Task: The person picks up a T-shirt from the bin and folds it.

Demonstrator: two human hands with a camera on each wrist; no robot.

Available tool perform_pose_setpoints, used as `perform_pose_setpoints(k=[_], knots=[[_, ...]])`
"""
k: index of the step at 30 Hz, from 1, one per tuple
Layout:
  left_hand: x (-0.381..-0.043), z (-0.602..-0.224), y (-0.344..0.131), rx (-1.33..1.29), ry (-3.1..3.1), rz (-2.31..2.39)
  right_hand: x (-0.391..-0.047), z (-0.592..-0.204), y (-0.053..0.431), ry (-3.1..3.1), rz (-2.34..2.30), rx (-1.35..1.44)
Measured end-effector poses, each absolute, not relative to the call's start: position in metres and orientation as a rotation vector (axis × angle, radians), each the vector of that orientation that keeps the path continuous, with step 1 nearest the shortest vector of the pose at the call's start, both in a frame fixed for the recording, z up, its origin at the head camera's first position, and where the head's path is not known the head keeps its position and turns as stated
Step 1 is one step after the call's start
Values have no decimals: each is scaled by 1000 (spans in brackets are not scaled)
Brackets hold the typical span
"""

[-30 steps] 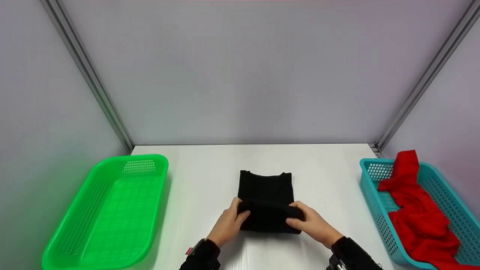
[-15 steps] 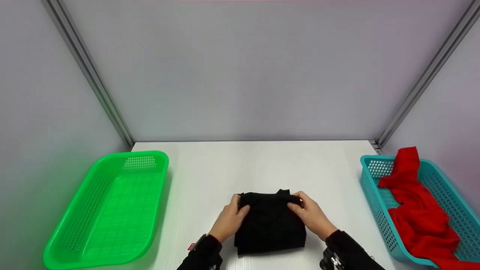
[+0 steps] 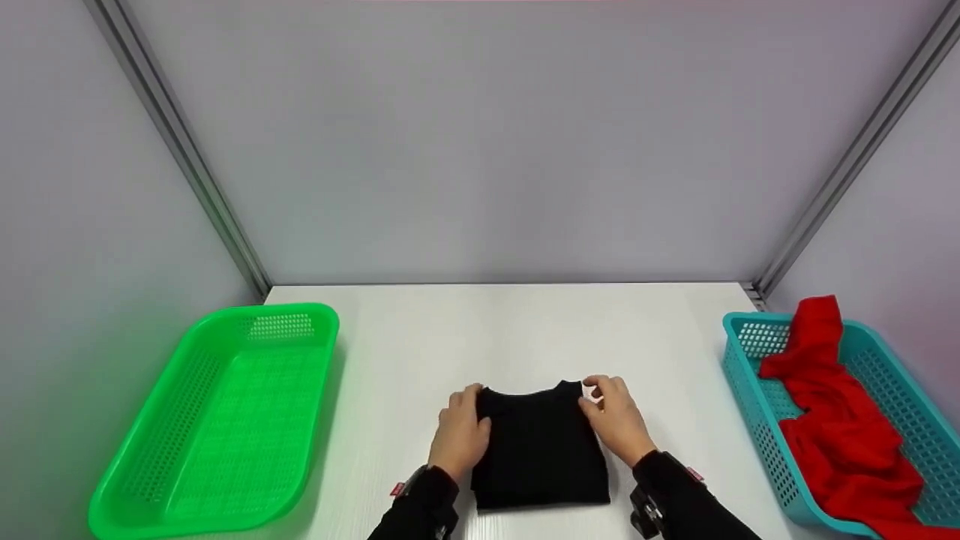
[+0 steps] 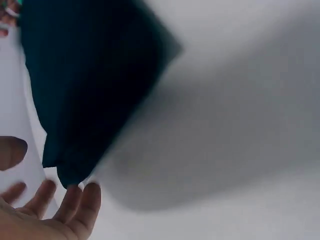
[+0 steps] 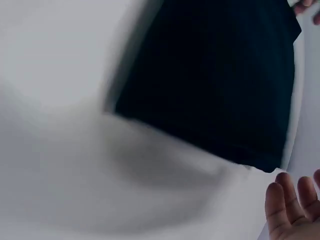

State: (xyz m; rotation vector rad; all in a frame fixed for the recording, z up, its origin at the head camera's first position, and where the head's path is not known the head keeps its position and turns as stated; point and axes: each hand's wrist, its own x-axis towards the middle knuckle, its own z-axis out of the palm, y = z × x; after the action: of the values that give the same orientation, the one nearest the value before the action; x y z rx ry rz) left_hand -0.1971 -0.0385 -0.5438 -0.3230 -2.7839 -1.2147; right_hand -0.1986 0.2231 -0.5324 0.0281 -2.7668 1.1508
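A folded black shirt (image 3: 540, 457) lies on the white table, its curved neckline on the far side. My left hand (image 3: 459, 431) is at its far left corner, with the thumb over the left edge. In the left wrist view the fingertips of the left hand (image 4: 55, 217) meet the corner of the shirt (image 4: 90, 75), not curled round it. By the far right corner is my right hand (image 3: 619, 420), thumb and forefinger spread. The right wrist view has the fingers of the right hand (image 5: 295, 210) loosely extended just off the shirt (image 5: 215, 80).
On the left stands a green plastic basket (image 3: 321, 390) with nothing in it. A blue basket (image 3: 757, 442) on the right holds a crumpled red cloth (image 3: 840, 427) that hangs over its near rim. Pale panels (image 3: 495, 142) enclose the white table (image 3: 405, 337).
The near part of the shirt was folded over onto the far part, making it shorter. Both hands then loosened their grip on its far corners.
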Motion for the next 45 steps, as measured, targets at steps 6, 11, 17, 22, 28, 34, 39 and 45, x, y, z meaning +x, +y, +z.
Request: perform_pose_setpoints(k=[6,11,17,22,28,34,39,45], knots=[[-188,-548,-44,-846,-2896,-733,-189,-543,231,-2901,986,488],[-181,-559,-45,-1101,-3050,-294,-180,-549,237,-3123,714,848],[-177,-564,-47,-1033,-3098,-25,-175,-559,241,-3201,470,873],[-177,-565,-49,-1011,-3076,45,-175,-557,242,-3250,495,850],[-180,-568,-50,-1022,-3080,8,-175,-555,245,-3286,472,835],[-182,-566,-55,-1047,-3102,-46,-179,-563,251,-3248,492,939],[-186,-565,-63,-1104,-3125,-131,-180,-570,257,-3227,474,986],[-185,-579,-73,-966,-3053,-297,-168,-575,258,-3134,524,812]])
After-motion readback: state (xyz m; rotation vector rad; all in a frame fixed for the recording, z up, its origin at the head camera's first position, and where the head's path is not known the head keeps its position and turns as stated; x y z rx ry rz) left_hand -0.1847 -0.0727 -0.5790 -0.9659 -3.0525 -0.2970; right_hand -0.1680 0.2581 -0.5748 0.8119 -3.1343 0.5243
